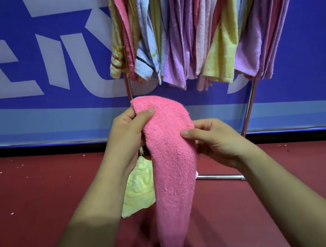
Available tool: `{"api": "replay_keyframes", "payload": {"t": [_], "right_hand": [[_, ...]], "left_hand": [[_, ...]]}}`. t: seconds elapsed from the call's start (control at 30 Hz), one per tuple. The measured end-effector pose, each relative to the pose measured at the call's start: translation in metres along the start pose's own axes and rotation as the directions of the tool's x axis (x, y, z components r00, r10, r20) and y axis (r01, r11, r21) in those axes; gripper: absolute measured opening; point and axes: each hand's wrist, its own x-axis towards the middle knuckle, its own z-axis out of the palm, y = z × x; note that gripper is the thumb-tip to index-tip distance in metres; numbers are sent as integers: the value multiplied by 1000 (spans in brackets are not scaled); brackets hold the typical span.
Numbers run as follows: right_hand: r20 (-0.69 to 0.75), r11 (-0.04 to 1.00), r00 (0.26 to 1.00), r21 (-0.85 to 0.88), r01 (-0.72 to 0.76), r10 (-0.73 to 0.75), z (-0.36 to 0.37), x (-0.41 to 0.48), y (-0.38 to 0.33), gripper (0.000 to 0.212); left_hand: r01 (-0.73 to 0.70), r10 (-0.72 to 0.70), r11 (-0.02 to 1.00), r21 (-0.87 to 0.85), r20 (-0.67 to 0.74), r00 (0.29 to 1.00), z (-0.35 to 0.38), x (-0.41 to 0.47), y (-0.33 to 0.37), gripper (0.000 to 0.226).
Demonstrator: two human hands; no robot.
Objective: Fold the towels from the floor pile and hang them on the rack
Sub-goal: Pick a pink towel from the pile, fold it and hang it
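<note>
Pink towel (172, 164) is up in the air btw both hands, folded long & narrow, hanging w/ its lower tip near the bottom of the view. Left hand (126, 133) pinches the top end: thumb pressed on the front face, fingers curled behind the cloth. Right hand (213, 143) pinches the right edge a bit lower, thumb on front, fingers curled round the back. Below & behind, a yellow towel (139, 186) lies crumpled on the red floor (31, 196), partly hidden by the pink one, near the rack (249, 106) foot bar. Rack stands at the floor's far edge, against the blue banner (43, 67), packed w/ hung towels (197, 33): pink, yellow, blue, purple.
</note>
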Motion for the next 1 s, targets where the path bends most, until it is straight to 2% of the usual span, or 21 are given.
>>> {"api": "replay_keyframes", "payload": {"t": [0.1, 0.2, 0.27, 0.33, 0.37, 0.43, 0.5, 0.6, 0.8, 1.0], "right_hand": [[-67, 998, 997, 37, 49, -46, 6, 2, 1, 22], [-109, 994, 990, 59, 94, -88, 10, 4, -2, 32], [-150, 990, 984, 82, 113, -100, 10, 5, -4, 32], [-206, 987, 973, 98, 125, -103, 7, 6, -7, 29], [-229, 987, 968, 99, 129, -103, 6, 6, -9, 28], [-255, 988, 960, 71, 140, -118, 5, 4, -10, 26], [-274, 988, 954, 64, 144, -121, 5, 4, -11, 31], [-324, 987, 936, 29, 157, -139, 2, 5, -12, 14], [-328, 979, 925, -7, 202, -193, -2, 5, -12, 4], [-396, 930, 846, -235, 282, -356, -8, 6, -14, 5]], "left_hand": [[64, -68, 988, -137, -29, 997, 0, 1, 0, 13], [128, -102, 973, -193, 139, 985, 2, -4, 0, 39], [151, -128, 986, -69, 263, 956, -1, -7, -2, 42], [123, -187, 972, 201, 341, 921, -6, -8, -7, 36], [91, -211, 941, 326, 353, 911, -9, -9, -11, 36], [51, -211, 905, 422, 342, 916, -10, -8, -19, 28], [63, -190, 921, 385, 302, 934, -8, -9, -23, 18], [83, -178, 938, 336, 263, 948, -4, -9, -27, 18], [69, -122, 974, 215, 240, 963, 5, -14, -29, 18], [-14, -38, 983, 185, 273, 961, 5, -13, -22, 25]]}}
